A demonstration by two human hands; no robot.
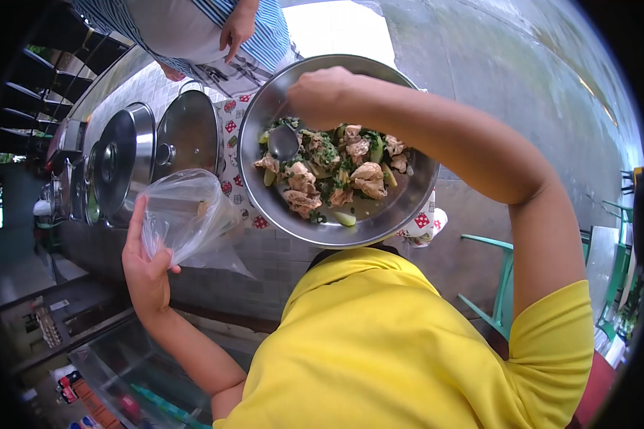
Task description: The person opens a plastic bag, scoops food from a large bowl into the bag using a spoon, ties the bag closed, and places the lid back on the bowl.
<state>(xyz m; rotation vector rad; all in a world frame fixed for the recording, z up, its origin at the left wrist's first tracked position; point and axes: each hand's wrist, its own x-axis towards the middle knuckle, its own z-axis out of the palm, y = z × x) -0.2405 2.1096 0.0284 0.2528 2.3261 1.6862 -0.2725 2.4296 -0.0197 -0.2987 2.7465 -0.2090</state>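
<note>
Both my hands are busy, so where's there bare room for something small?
Just a narrow strip of patterned cloth, between the pan and the nearest lid. Left of that, it's crowded with the other lid and more cookware. Inside the pan, food fills the middle; the right side looks barer.

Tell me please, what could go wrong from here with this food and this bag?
The thin, clear plastic bag is held by the left hand alone, so it might fold or slip from the grip.

The bag is beside the wide, round steel bowl, not over it; food or liquid carried across in the round metal ladle could drip between them.
</note>
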